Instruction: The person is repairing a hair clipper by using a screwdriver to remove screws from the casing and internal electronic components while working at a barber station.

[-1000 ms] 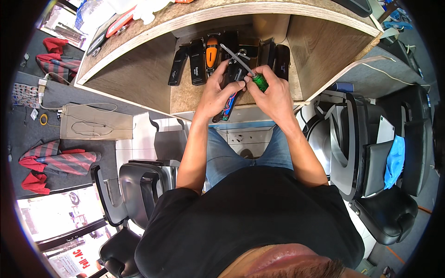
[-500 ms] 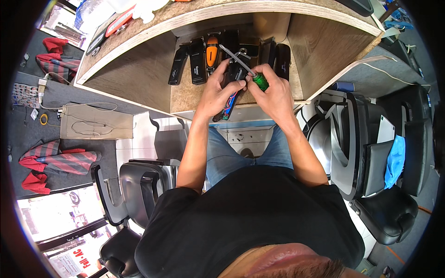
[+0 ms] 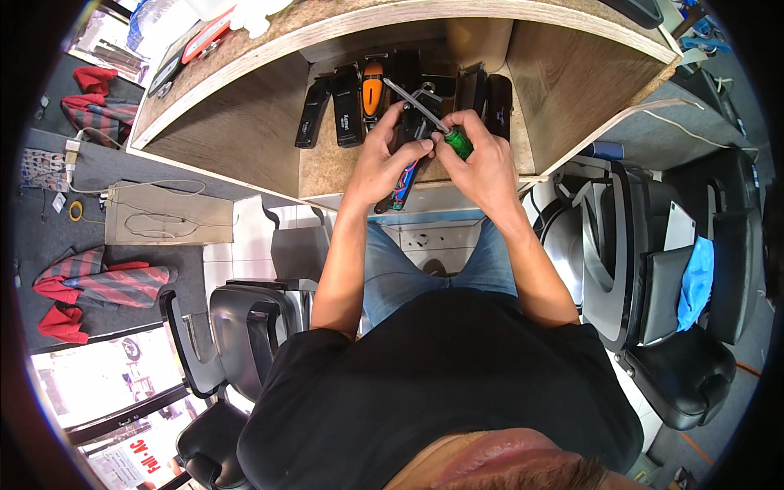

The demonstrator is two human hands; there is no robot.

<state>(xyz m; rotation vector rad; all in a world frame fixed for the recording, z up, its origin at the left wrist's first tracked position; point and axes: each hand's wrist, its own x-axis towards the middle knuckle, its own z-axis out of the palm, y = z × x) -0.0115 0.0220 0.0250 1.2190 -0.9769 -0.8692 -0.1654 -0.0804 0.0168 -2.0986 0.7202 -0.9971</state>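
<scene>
My left hand (image 3: 377, 166) is closed around a dark hair clipper (image 3: 403, 192), whose lower end shows blue and red parts. In my right hand (image 3: 490, 167) is a screwdriver (image 3: 459, 144), held by its green handle. Its metal shaft slants up and to the left across the clipper, with the tip out past the clipper's far part. The two hands are close together at the front of a wooden shelf compartment. My fingers cover the middle of the clipper.
An orange-and-black clipper (image 3: 372, 90), a black clipper (image 3: 347, 106) and several other dark clippers lie in the compartment (image 3: 273, 167). A red-and-white item (image 3: 208, 34) rests on the top board. Black salon chairs stand at left (image 3: 253, 327) and right (image 3: 625, 245). A cable (image 3: 686, 135) hangs at right.
Hardly anything differs. Both hands keep their hold on the clipper and the screwdriver, and the view has shifted very slightly.
</scene>
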